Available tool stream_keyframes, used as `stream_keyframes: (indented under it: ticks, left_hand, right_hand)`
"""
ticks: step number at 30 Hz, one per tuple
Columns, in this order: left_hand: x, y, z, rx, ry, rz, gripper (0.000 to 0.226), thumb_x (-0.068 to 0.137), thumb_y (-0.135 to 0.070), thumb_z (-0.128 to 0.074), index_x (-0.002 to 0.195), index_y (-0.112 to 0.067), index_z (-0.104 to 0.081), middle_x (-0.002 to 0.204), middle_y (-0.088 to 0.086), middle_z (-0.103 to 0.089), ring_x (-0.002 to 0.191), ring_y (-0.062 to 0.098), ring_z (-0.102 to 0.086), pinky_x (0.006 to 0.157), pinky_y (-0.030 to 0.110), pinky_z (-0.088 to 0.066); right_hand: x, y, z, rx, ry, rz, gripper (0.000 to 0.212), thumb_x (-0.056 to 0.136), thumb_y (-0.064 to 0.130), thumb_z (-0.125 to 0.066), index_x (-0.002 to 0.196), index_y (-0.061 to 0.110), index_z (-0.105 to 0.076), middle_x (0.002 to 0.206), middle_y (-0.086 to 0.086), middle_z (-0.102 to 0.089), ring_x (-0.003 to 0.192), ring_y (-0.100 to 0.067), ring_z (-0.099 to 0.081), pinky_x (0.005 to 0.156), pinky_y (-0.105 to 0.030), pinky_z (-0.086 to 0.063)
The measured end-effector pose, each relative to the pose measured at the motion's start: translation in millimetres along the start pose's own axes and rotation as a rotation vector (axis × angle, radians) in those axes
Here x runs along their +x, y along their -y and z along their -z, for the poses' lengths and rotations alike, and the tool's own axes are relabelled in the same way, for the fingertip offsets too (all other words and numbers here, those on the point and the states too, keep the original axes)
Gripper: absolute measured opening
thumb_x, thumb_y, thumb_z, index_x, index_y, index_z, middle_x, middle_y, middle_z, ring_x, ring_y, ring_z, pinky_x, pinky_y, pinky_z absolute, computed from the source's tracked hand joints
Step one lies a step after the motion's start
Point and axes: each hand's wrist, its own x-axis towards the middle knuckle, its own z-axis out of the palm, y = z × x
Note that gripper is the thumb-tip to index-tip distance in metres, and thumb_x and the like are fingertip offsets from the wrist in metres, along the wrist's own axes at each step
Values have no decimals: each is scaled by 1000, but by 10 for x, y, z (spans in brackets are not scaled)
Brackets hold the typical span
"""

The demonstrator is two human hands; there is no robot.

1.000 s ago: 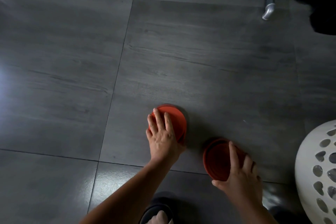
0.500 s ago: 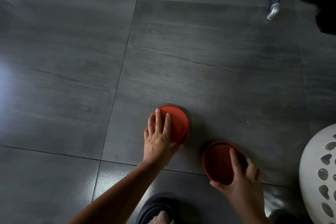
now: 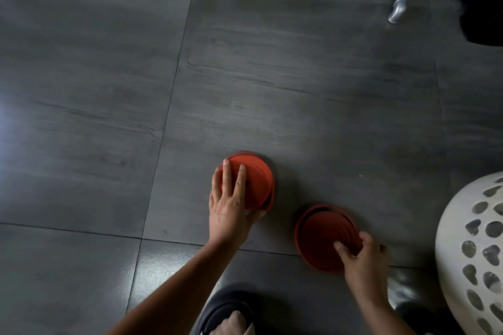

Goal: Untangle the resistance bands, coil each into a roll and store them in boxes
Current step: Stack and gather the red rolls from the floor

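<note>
Fingers flat, left hand (image 3: pixel 230 209) part-hides left box (image 3: pixel 259 182); right hand (image 3: pixel 366 264) grips right box (image 3: pixel 317 235).

head view, looking steeply down, near the floor (image 3: pixel 245 76)

**Dark tiled floor, dim light**

A white perforated basket (image 3: pixel 451 242) stands at the right edge on a floor (image 3: pixel 272 76) of large dark grey tiles with a faint wood-grain streak and thin grout lines. Far to the basket's left, a pale glare (image 3: pixel 5 117) falls on the tiles. Well above the basket, a bent metal furniture leg (image 3: pixel 398 9) touches the floor, beside a black mass (image 3: pixel 479 3) too dark to identify.
</note>
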Motion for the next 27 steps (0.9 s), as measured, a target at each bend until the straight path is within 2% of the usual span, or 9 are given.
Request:
stream_keyframes:
  ticks: [3, 7, 10, 13, 16, 22, 24, 25, 27]
  left_hand:
    - [-5, 1, 2, 4, -6, 0, 99, 77, -46, -65, 145, -28, 4, 155, 4, 18, 142, 26, 15, 115, 40, -6]
    - [-5, -8, 2, 14, -8, 4, 99, 77, -47, -65, 145, -28, 6, 155, 4, 19, 142, 26, 16, 115, 40, -6]
    - [-2, -12, -1, 8, -12, 9, 100, 77, -47, -65, 145, -29, 5, 155, 3, 19, 142, 25, 16, 115, 41, -8]
    - [0, 1, -4, -14, -25, 9, 101, 75, -45, -68, 145, -30, 3, 155, 1, 16, 143, 24, 14, 115, 40, -10]
    - [0, 20, -13, -83, -71, 15, 106, 69, -41, -74, 146, -23, -4, 157, -1, 6, 144, 21, 7, 115, 37, -13]
    - [-1, 26, -13, -261, -146, 42, 117, 55, -30, -85, 145, -11, -14, 155, 3, -13, 143, 21, -9, 115, 40, -20]
    - [-1, 44, -19, -302, -158, 37, 120, 54, -30, -86, 146, -12, -11, 154, 6, -17, 143, 22, -11, 114, 40, -21]
    - [2, 60, -26, -314, -158, 36, 121, 54, -32, -86, 146, -13, -9, 154, 7, -19, 143, 22, -12, 113, 40, -22]
    - [0, 87, -35, -326, -167, 34, 122, 54, -35, -85, 146, -13, -8, 151, 10, -24, 142, 22, -17, 112, 40, -24]
  right_hand:
    - [58, -9, 22, 94, 67, -96, 59, 71, 16, -76, 117, -10, -49, 111, -32, -56, 109, -41, -50, 87, -40, -40]
    - [54, -43, 13, 212, 121, -167, 37, 69, 19, -78, 93, -1, -57, 96, -27, -62, 88, -36, -59, 78, -40, -48]
    - [-4, -55, 10, 213, 103, -92, 41, 73, 17, -74, 99, -5, -53, 100, -28, -57, 94, -39, -55, 78, -37, -42]
    - [-157, -8, 48, 333, 124, -19, 32, 79, 9, -68, 101, -2, -48, 95, -18, -54, 96, -36, -55, 71, -28, -31]
    - [-217, 29, 106, 516, 164, -20, 25, 80, 7, -65, 98, 6, -48, 89, -12, -57, 97, -33, -57, 76, -26, -34]
    - [-118, 552, 37, 750, 357, -12, 67, 78, 33, -67, 133, 9, -38, 131, -10, -50, 122, -24, -48, 89, -22, -46]
    - [-98, 842, -75, 723, 384, 48, 90, 61, 60, -72, 132, 17, -39, 136, -8, -47, 125, -23, -45, 104, -35, -38]
    - [-69, 966, -142, 707, 385, 98, 80, 56, 63, -72, 121, 23, -47, 127, -8, -53, 119, -23, -50, 103, -38, -40]
    - [-46, 1171, -217, 652, 382, 212, 37, 68, 40, -74, 92, 24, -51, 100, -5, -60, 97, -21, -58, 90, -33, -47]
